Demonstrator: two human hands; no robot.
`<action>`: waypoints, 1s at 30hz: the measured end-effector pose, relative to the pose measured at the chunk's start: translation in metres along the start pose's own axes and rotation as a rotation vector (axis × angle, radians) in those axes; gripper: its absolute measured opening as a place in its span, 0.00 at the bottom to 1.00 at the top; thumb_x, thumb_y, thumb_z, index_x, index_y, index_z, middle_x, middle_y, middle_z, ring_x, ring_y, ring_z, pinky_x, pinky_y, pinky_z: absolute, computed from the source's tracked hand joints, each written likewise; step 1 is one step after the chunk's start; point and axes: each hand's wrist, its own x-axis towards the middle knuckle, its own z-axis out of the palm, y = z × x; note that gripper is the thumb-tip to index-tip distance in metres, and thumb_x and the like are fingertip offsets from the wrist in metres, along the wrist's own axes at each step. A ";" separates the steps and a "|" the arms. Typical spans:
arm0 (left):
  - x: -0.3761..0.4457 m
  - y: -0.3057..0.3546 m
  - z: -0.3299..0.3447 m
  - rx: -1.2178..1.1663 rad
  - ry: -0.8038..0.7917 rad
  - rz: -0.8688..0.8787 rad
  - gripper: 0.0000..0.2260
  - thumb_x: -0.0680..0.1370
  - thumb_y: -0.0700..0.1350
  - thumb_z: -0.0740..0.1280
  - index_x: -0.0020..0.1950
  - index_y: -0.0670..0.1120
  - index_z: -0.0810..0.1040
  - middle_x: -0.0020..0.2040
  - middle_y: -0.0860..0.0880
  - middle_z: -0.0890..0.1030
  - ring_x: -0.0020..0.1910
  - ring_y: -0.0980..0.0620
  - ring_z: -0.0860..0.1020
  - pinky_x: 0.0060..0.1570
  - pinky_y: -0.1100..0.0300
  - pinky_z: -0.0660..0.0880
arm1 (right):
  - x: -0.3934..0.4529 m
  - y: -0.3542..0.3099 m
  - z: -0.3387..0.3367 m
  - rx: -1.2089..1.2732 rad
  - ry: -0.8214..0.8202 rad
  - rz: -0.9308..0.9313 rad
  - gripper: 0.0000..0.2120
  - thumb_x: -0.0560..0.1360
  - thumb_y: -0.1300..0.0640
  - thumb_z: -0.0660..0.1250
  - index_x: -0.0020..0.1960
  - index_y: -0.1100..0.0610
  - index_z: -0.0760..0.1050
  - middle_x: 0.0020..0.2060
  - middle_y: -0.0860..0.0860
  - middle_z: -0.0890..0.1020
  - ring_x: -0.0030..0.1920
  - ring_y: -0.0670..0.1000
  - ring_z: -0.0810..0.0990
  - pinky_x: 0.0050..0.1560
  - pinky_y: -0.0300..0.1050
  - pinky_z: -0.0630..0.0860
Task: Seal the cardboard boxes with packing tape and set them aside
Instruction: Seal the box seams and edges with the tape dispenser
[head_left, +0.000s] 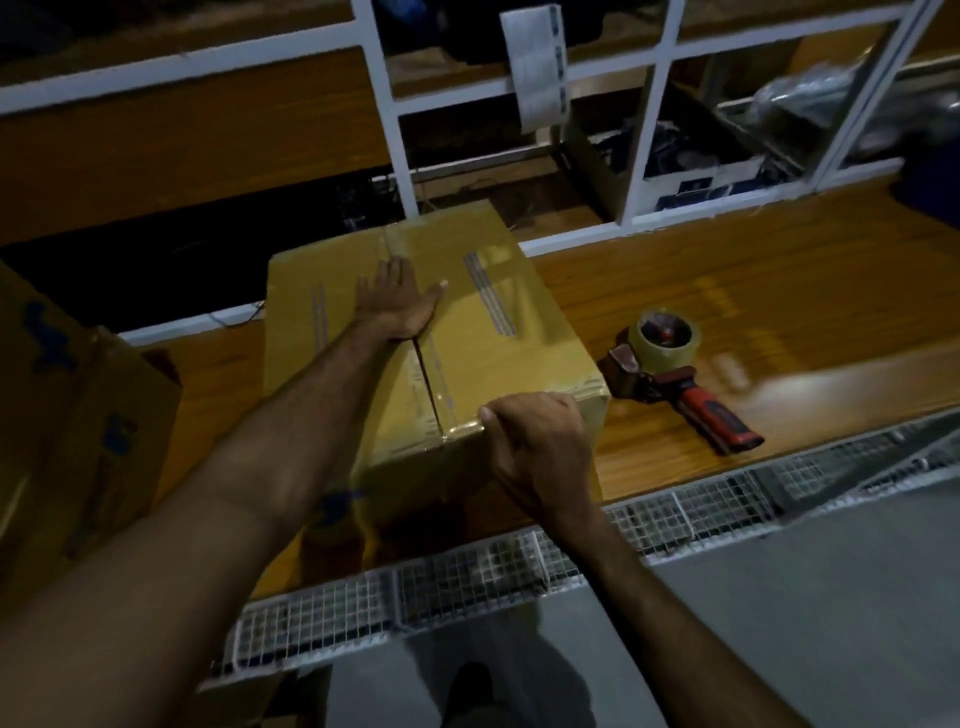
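Note:
A closed brown cardboard box (493, 332) stands on the wooden table (753, 312), with clear tape running along its centre seam. My left hand (400, 301) lies flat on the lid over the seam, fingers straight and pointing away. My right hand (540, 441) curls its fingers over the near right top edge of the box and grips it. A tape dispenser (675, 379) with a red handle and a roll of clear tape lies on the table just right of the box, apart from both hands.
Another cardboard box (88, 426) with blue print stands at the left, close to the first. A white frame partition (644, 130) runs behind the table. A wire mesh rack (467, 587) lines the table's near edge.

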 end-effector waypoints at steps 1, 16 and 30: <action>0.010 -0.005 -0.005 -0.001 0.001 -0.001 0.45 0.79 0.76 0.41 0.86 0.45 0.41 0.86 0.47 0.39 0.85 0.45 0.41 0.81 0.37 0.43 | -0.001 0.000 0.002 0.003 0.006 0.006 0.07 0.82 0.53 0.70 0.48 0.54 0.84 0.43 0.48 0.87 0.45 0.50 0.84 0.55 0.49 0.72; -0.050 0.028 0.010 -0.074 -0.006 0.232 0.49 0.78 0.77 0.48 0.86 0.43 0.43 0.86 0.44 0.42 0.85 0.43 0.43 0.80 0.34 0.42 | 0.047 0.039 -0.025 -0.162 -0.100 0.201 0.13 0.83 0.48 0.66 0.54 0.54 0.85 0.53 0.51 0.86 0.53 0.51 0.81 0.59 0.51 0.73; -0.270 0.039 0.052 -0.106 -0.012 0.268 0.53 0.70 0.82 0.34 0.86 0.50 0.45 0.86 0.52 0.43 0.84 0.54 0.43 0.83 0.48 0.42 | 0.012 0.027 -0.069 0.069 -0.368 0.449 0.26 0.85 0.44 0.61 0.79 0.53 0.71 0.74 0.53 0.78 0.71 0.56 0.78 0.68 0.61 0.77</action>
